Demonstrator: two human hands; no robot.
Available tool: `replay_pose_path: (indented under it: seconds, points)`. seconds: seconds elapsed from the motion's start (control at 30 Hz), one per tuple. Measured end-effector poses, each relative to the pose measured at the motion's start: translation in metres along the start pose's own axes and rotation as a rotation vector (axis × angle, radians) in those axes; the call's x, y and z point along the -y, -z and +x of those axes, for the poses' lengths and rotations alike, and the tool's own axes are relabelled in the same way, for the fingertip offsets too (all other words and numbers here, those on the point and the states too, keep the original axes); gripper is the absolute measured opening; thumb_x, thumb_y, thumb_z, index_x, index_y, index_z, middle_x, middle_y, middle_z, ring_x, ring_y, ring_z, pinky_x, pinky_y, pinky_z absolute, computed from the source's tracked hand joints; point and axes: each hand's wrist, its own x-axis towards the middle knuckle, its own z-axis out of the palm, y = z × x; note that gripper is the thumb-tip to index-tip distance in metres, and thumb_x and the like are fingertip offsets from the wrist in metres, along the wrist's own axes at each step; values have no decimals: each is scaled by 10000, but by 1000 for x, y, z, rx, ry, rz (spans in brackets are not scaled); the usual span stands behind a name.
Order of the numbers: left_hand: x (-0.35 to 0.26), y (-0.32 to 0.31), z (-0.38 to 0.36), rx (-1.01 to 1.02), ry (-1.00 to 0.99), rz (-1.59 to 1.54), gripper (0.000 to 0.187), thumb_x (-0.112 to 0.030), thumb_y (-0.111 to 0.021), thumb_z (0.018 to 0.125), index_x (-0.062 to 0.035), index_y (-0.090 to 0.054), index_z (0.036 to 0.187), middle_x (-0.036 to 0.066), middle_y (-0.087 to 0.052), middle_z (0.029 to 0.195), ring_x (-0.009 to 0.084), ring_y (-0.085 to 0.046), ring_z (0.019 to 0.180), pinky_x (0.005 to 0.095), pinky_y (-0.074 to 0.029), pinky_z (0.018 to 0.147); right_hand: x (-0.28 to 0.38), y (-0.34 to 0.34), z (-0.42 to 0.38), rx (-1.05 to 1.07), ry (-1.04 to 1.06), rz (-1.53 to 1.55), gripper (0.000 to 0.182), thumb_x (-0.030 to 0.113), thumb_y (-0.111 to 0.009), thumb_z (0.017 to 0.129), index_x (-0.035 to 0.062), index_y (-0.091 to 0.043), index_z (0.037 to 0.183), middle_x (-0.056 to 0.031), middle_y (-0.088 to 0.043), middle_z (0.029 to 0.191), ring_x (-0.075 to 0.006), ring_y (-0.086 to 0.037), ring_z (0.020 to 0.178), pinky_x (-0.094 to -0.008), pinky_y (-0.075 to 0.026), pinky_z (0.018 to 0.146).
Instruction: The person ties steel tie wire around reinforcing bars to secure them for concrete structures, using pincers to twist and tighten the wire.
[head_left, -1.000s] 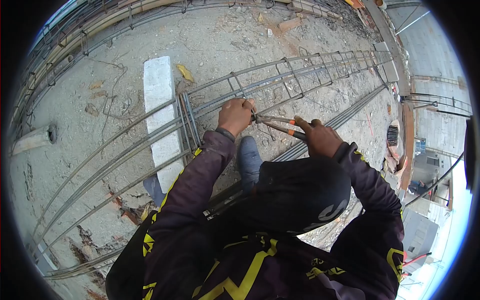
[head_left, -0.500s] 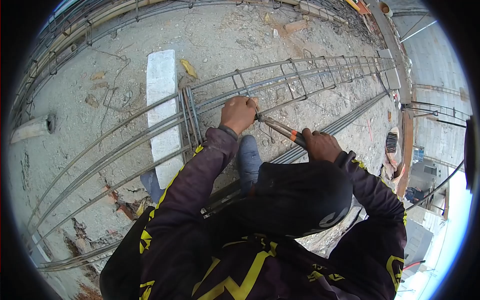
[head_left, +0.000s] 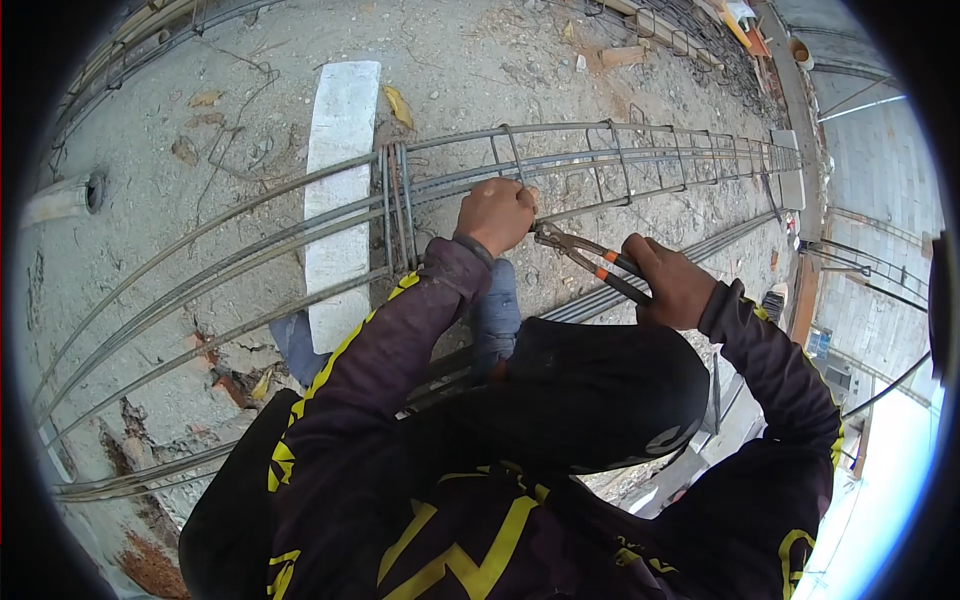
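My right hand (head_left: 672, 283) is wrapped around the black-and-orange handles of end-cutting pincers (head_left: 582, 252). Their handles are spread, and the metal head sits close to the fingertips of my left hand (head_left: 497, 215). That hand is closed over the near side of a rebar cage (head_left: 560, 208), beside a stirrup. Whatever lies between its fingers is hidden. Left of it, several stirrups (head_left: 398, 205) are bunched together around the long bars, next to a white block (head_left: 338, 190) that lies under the cage.
Loose long bars (head_left: 690, 248) run along the ground on the near side of the cage. A pipe end (head_left: 70, 197) lies at the left. More rebar cages (head_left: 130, 50) lie at the upper left. My foot (head_left: 493, 310) is below my left hand.
The pincers' handles have spread apart, and my right hand has moved slightly to the right. My left hand stays at the same place on the cage; the camera view has shifted.
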Motion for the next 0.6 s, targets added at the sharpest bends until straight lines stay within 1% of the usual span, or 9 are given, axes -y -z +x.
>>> replay_pose_path:
  seconds: [0.1, 0.13, 0.17, 0.2, 0.27, 0.37, 0.47, 0.53, 0.6]
  points:
    - [-1, 2, -3, 13, -9, 8, 385, -368, -544, 935, -43, -738, 868, 211, -699, 955, 414, -663, 927, 493, -524, 859, 19, 11, -14, -213, 131, -653, 458, 79, -666, 771, 26, -544, 1210, -110, -577, 1019, -244, -594, 896, -425, -464, 787]
    - [-2, 4, -2, 17, -16, 4, 384, -370, -546, 934, -44, -738, 871, 213, -697, 962, 413, -663, 928, 495, -525, 858, 19, 14, -15, -317, 149, -859, 509, 118, -592, 837, 26, -521, 1333, -90, -582, 1056, -209, -543, 903, -353, -421, 800]
    - [-2, 4, -1, 45, 18, -12, 375, -375, -554, 930, -55, -744, 885, 212, -698, 967, 407, -664, 934, 490, -525, 860, 22, 18, -11, -378, 179, -950, 521, 119, -578, 849, 9, -509, 1353, -92, -581, 1065, -205, -539, 904, -351, -418, 789]
    - [0, 2, -3, 30, 1, 4, 380, -377, -552, 941, -58, -748, 872, 171, -696, 866, 346, -676, 837, 453, -528, 811, 26, 22, -8, -438, 210, -1038, 532, 120, -564, 861, -7, -497, 1374, -94, -580, 1074, -201, -535, 905, -349, -414, 778]
    - [4, -1, 0, -15, -42, 40, 395, -380, -549, 961, -65, -756, 846, 90, -693, 664, 225, -699, 644, 377, -536, 713, 31, 31, -1, -366, 246, -1125, 526, 137, -552, 875, -19, -497, 1374, -96, -581, 1085, -198, -537, 908, -343, -415, 776]
    - [10, -9, 3, -34, -39, -54, 389, -367, -558, 961, -46, -752, 856, 97, -697, 679, 226, -703, 627, 365, -539, 694, 24, 55, 17, -215, 339, -1181, 462, 185, -555, 892, -14, -541, 1308, -97, -611, 1030, -198, -577, 850, -331, -442, 730]
    - [-1, 2, -1, 38, 31, -70, 359, -372, -568, 919, -63, -749, 892, 211, -696, 959, 400, -659, 947, 486, -521, 862, 26, 77, 47, -138, 407, -1189, 338, 215, -582, 889, 10, -601, 1156, -80, -643, 920, -211, -625, 791, -332, -473, 695]
    - [4, -2, 0, 27, 16, -105, 354, -361, -560, 922, -62, -745, 881, 211, -693, 950, 400, -653, 942, 491, -517, 856, 30, 90, 68, -112, 443, -1218, 235, 237, -625, 887, 42, -627, 1018, -69, -663, 839, -221, -667, 792, -331, -501, 701]
    - [6, -3, -2, 19, -5, -91, 350, -352, -554, 924, -60, -741, 869, 210, -690, 936, 400, -648, 935, 496, -513, 848, 37, 106, 91, 48, 421, -1228, 251, 244, -663, 878, 56, -636, 1043, -67, -681, 858, -213, -682, 843, -332, -518, 727]
